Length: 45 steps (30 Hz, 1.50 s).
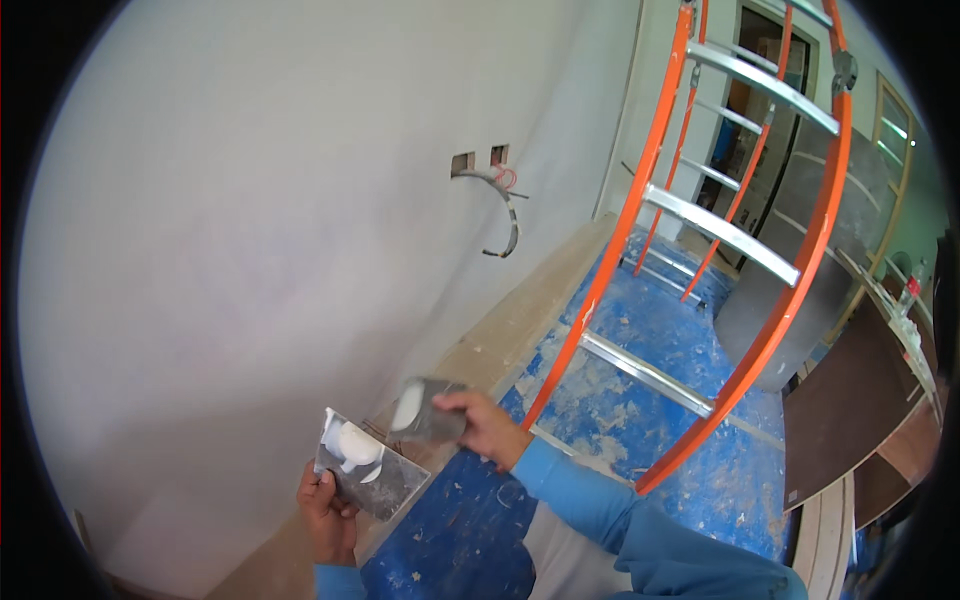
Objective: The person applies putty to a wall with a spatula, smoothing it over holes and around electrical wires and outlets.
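My left hand [324, 512], low in view beside the wall, grips a flat grey rectangular plate [388, 488] by its near left edge, thumb on top. A lump of white putty [352, 446] lies on the plate's far left part. Just right of it, my right hand [482, 424] is closed on a grey, wide-bladed scraper [436, 418], slightly blurred, with white putty along its left end. The scraper is close to the plate's far right side; I cannot tell whether they touch. Its grip is partly hidden by my fingers.
A pale wall [270, 210] fills the left, with two box openings [463, 163] and a loose dangling cable [514, 222]. An orange ladder [612, 260] with metal rungs stands close on the right, on a spattered blue floor covering [450, 535]. Brown boards [850, 400] lean at far right.
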{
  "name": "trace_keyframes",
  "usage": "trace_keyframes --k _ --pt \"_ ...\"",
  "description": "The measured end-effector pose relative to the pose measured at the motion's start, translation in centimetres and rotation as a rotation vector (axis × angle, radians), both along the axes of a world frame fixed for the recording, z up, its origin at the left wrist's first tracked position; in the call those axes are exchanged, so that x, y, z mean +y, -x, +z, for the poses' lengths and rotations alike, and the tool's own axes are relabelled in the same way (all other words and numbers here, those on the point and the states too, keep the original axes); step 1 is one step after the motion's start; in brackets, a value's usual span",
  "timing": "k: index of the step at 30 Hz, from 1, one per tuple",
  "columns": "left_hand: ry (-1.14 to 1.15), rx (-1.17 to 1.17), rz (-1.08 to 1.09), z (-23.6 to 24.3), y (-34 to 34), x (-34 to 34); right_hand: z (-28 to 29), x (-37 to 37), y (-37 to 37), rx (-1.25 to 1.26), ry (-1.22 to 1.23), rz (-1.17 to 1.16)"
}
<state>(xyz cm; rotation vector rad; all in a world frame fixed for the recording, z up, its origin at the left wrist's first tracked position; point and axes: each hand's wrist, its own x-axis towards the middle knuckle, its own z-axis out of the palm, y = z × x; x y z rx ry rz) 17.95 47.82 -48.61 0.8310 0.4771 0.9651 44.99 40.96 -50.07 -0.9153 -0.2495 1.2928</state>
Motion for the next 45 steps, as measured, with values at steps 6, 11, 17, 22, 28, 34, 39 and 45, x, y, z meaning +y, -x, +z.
trace_keyframes --k 6,11,17,22,28,34,39,45 --pt "-0.093 -0.044 0.057 0.8 0.2 1.2 3.7 -2.8 -8.4 -0.229 -0.163 -0.262" --pt "-0.024 0.062 0.055 -3.1 1.9 2.0 -6.7 -9.6 -7.7 -0.638 0.179 -0.237" --pt "0.025 0.125 0.132 -3.4 3.6 1.4 -6.4 -17.3 -2.7 -0.905 0.298 -0.207" --pt "0.05 0.097 -0.01 -5.1 2.0 0.9 -2.0 -19.7 -6.4 -1.229 0.405 -0.018" --pt "0.018 0.153 0.046 -5.1 2.8 0.5 4.5 -23.5 -6.4 -1.48 0.18 -0.876" --pt "-0.021 0.141 0.095 -4.8 0.2 1.4 2.5 -18.7 -11.7 -2.308 0.723 -1.441" --pt "-0.069 0.214 0.023 -6.6 -1.0 2.2 1.4 -17.2 -15.2 -2.309 0.922 -1.684" --pt "-0.114 0.273 0.009 -7.0 -2.3 2.2 1.3 -15.8 -18.8 -2.353 0.923 -1.834"
